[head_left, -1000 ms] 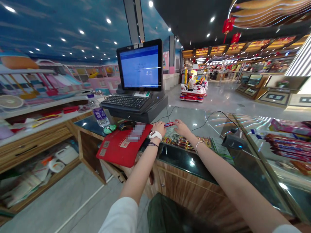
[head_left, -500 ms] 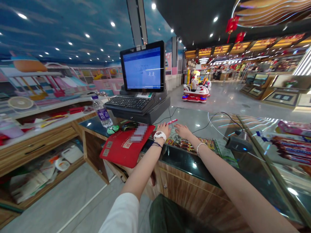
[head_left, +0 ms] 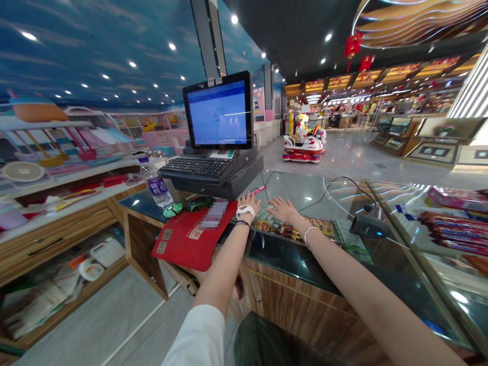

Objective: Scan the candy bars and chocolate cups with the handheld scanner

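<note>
Your left hand [head_left: 248, 204] has its grip released, fingers spread flat, with the red candy stick [head_left: 258, 190] lying just past its fingertips on the glass tabletop [head_left: 305, 190]; your right hand [head_left: 280, 208] rests open alongside, near the till [head_left: 213, 170]

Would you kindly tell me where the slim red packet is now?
The slim red packet lies on the glass counter just beyond the fingertips of the left hand, by the till's front corner, centre of the head view.
</note>
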### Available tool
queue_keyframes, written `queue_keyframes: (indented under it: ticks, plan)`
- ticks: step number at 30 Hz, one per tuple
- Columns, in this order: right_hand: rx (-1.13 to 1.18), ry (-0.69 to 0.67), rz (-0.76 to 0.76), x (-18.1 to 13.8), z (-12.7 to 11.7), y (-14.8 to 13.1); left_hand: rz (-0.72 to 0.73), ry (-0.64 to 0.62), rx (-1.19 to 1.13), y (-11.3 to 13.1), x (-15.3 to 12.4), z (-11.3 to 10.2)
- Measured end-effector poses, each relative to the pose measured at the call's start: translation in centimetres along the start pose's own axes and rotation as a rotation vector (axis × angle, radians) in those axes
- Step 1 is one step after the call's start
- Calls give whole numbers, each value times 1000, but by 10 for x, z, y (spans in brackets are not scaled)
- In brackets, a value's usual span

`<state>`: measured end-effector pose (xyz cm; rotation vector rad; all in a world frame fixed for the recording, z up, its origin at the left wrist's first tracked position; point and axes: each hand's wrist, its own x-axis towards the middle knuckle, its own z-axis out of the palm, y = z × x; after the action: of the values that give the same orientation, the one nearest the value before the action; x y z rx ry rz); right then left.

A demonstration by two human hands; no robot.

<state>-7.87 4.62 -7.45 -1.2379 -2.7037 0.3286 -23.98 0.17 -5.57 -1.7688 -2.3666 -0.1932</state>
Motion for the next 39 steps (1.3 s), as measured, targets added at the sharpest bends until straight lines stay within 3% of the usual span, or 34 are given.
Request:
queue_keyframes:
  ticks: [8, 11, 14, 18, 24, 31, 39]
  plan:
    - [0, -46, 1, 5, 3, 4, -36, 6, 12, -1, 2, 7]
    - [-2, -40, -5, 6, 3, 3, -14, 65, 16, -2, 1, 9]
    - [7, 6, -13, 3, 1, 0, 18, 105, 19, -2, -1, 8]
    - [-9, 90, -27, -6, -5, -4, 46, 66, 21, 2, -9, 1]
    - [-132, 193, -111, -38, -24, 3, 114, 70, -11, 19, -31, -9]
    - [-110, 283, -161, -99, -59, 30, 247, 67, -80, 62, -61, -25]
    - [-74, 405, -37, -178, -79, 88, 488, 136, -156, 154, -83, -49]
